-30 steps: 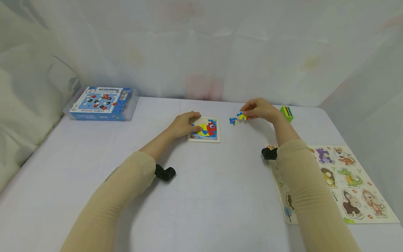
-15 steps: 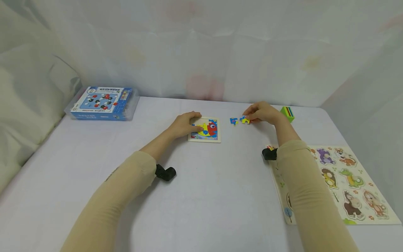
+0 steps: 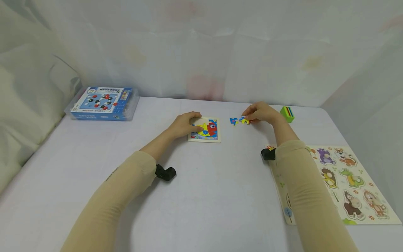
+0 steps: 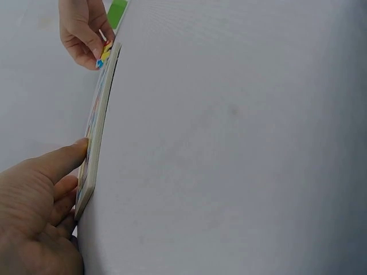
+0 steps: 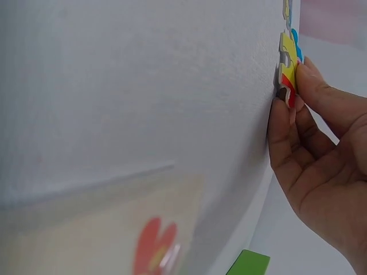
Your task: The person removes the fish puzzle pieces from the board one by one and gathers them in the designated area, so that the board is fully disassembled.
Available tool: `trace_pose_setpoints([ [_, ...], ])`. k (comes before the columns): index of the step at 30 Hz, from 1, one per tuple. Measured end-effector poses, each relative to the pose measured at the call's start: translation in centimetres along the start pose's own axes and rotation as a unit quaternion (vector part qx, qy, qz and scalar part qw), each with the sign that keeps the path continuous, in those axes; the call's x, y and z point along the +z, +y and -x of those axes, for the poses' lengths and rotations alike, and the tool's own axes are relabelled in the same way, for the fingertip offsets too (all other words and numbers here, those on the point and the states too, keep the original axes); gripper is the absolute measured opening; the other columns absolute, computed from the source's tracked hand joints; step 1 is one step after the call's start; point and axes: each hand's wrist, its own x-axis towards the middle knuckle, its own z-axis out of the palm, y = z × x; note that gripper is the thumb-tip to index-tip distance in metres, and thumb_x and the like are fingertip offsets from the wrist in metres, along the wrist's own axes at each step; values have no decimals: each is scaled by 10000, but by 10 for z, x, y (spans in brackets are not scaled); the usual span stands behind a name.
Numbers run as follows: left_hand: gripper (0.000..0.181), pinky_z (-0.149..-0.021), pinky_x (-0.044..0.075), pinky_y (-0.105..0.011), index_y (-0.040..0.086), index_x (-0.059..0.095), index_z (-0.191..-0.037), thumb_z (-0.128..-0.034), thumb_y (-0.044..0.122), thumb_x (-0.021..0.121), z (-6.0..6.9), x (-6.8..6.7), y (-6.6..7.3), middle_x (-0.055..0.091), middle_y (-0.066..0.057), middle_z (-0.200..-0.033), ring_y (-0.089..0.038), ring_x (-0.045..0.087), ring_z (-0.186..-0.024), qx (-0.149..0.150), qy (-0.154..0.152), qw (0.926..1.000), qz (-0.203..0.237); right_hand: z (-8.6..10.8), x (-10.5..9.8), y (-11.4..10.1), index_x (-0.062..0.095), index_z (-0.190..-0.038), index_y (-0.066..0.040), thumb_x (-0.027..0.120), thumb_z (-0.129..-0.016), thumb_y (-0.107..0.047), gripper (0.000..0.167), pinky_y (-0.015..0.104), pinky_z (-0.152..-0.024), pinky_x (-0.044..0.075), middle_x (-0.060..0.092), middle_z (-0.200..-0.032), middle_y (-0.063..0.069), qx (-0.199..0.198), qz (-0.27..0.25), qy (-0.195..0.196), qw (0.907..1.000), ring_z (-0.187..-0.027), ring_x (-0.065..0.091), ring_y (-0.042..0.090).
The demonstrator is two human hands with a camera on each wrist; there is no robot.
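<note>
Sleeves (image 3: pixel 126 189) come in closest, and the right one crosses over part of an animal board (image 3: pixel 352 182) lying on the table (image 3: pixel 201 203). Farther in, the fish puzzle (image 3: pixel 208 130) sits in its pale square frame, same spot as a second ago, left hand (image 3: pixel 183 125) on it too. Left-wrist cam gives you the frame's side edge and the curled fingers below the thumb, stuff you don't really get from the head cam. So yeah, that hand is gripping it, thumb on the picture. Right hand (image 3: pixel 260 112) is pinching a puzzle piece (image 3: pixel 245 120), a bit lower than a second ago and just beside a loose piece (image 3: pixel 234 121). Right-wrist cam shows a clear red patch on the pinched one; from the head it's mostly yellow and blue. Can't tell if it touches the table. Green block (image 3: pixel 287 114) behind that wrist, and a molecule-picture box (image 3: pixel 99 104) way off left, only in the head view.
</note>
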Motion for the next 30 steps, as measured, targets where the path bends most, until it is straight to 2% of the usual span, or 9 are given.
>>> trace_pose_setpoints([
  [15, 642, -1279, 183, -464, 166, 473, -1464, -891, 344, 700, -1, 0, -1, 397, -19, -1595, -244, 233, -1548, -19, -21, 10000, -11, 2, 2, -4, 698, -1147, 8, 657, -934, -126, 255, 195, -721, 518, 687, -853, -8, -134, 338, 186, 9992, -787, 597, 127],
  [30, 637, -1276, 187, -477, 174, 477, -1460, -891, 358, 698, -2, 2, -3, 393, -20, -1597, -244, 233, -1548, -45, 10, 10000, -8, 0, 4, -4, 687, -1137, 5, 667, -928, -142, 257, 219, -707, 499, 693, -834, 17, -141, 552, 369, 9977, -774, 579, 147],
])
